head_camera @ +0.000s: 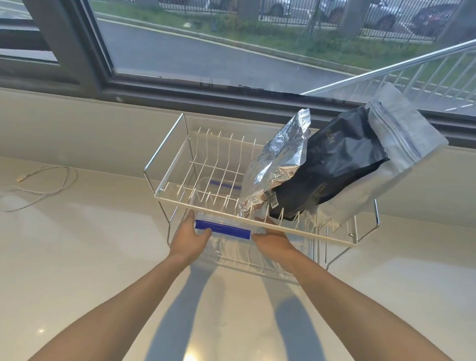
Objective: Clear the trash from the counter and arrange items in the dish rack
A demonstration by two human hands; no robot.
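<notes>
A white two-tier wire dish rack (170, 177) stands on the pale counter under the window. On the right of its upper tier lean a crumpled silver foil bag (279, 159), a black pouch (335, 160) and a grey zip pouch (397, 140). A clear plastic zip bag with a blue strip (222, 229) lies in the lower tier. My left hand (188, 239) grips its left end and my right hand (271, 242) holds its right end, both just under the upper tier's front rail. The fingertips of my right hand are hidden by the rail.
A thin white cable (37, 187) lies coiled on the counter (67, 281) at the far left. The window sill and dark frame (223, 92) run right behind the rack. A metal rail (393, 64) slants across the upper right.
</notes>
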